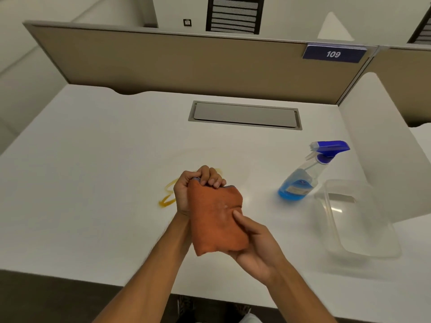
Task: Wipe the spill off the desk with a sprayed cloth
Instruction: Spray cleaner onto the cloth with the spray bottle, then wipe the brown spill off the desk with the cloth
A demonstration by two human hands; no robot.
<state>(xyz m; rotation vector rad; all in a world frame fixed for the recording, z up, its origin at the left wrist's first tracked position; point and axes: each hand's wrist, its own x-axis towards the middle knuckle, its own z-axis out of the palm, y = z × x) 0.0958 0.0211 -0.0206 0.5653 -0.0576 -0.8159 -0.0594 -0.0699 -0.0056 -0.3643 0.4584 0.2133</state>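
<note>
The orange cloth [217,220] is up off the white desk [93,183], bunched between both hands right above the near part of the yellowish spill [168,194]. The left hand and cloth cover part of that spill, and the fainter smear further back is hard to make out. The left hand [198,185] is fisted tight round the cloth's top end. The right hand [254,241] cups the lower end from below, thumb pressed on the fabric. The spray bottle [307,173] stands off to the right, next to a clear tub [359,217].
</note>
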